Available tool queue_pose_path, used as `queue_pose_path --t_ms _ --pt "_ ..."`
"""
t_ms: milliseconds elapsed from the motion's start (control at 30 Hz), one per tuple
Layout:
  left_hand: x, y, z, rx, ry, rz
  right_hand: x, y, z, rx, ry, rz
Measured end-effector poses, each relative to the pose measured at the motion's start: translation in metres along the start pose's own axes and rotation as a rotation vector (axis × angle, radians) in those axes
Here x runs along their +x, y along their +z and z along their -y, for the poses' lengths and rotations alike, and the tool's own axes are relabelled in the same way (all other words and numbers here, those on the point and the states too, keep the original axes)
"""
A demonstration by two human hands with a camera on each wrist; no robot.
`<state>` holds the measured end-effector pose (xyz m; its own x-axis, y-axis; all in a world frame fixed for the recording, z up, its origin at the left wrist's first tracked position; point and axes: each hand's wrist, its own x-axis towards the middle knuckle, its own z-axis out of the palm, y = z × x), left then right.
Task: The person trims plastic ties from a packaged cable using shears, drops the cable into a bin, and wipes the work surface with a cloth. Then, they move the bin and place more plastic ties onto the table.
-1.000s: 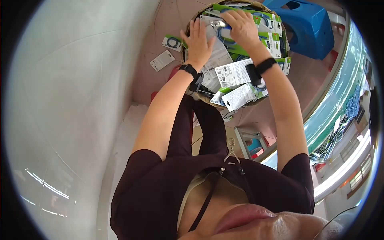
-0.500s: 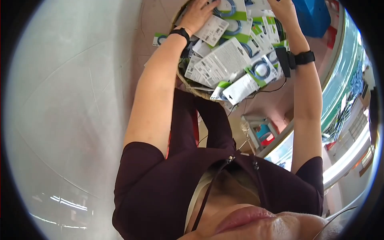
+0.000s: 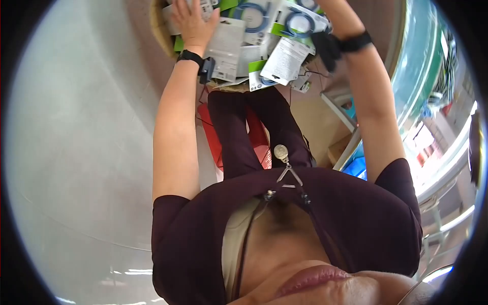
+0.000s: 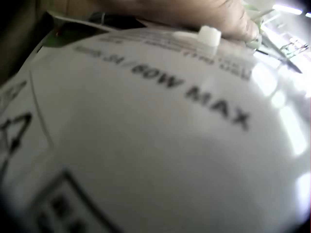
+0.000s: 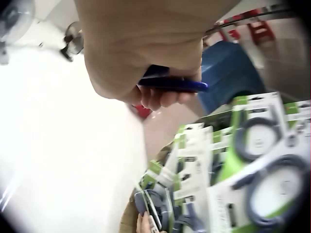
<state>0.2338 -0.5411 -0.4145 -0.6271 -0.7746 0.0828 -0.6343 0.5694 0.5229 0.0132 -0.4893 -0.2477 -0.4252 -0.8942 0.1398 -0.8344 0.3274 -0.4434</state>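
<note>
Packaged cables (image 3: 251, 18) on white and green cards fill a round basket (image 3: 161, 30) at the top of the head view. My left hand (image 3: 192, 23) rests on the cards at the left side, fingers spread. Its fingertips (image 5: 143, 223) touch cards at the basket's edge in the right wrist view. A white card (image 4: 160, 160) printed "60W MAX" fills the left wrist view. My right hand (image 5: 146, 58) grips a blue-handled tool (image 5: 175, 85) above the basket; the fist hides most of it. In the head view this hand is cut off by the top edge.
A blue plastic stool (image 5: 228, 73) stands beyond the basket. A large pale smooth surface (image 3: 91, 152) lies to the left. Something red (image 3: 213, 134) is by the legs, and a grey frame (image 3: 338, 112) stands right of them. A glass-edged counter (image 3: 409, 76) runs along the right.
The head view has shifted, so the basket sits higher in it. My left hand has moved across the cards at the left; my right hand has gone past the top edge.
</note>
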Motion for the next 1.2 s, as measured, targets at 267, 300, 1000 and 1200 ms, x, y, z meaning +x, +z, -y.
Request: queue_pose_path --t_ms 267,300,1000,1200 --pt "0.025 -0.014 0.03 0.065 0.048 0.117 -0.255 -0.055 -0.105 0.676 1.029 -0.489" --pt "0.025 -0.02 0.042 -0.012 0.127 0.1 -0.29 -0.035 -0.126 0.655 1.221 -0.421" --pt "-0.143 -0.005 0.01 -1.864 -1.291 0.121 -0.262 0.063 -0.119 1.316 1.432 0.076" --pt "-0.097 0.003 0.081 -0.946 -0.596 0.368 -0.251 0.088 -0.126 1.339 1.418 0.193"
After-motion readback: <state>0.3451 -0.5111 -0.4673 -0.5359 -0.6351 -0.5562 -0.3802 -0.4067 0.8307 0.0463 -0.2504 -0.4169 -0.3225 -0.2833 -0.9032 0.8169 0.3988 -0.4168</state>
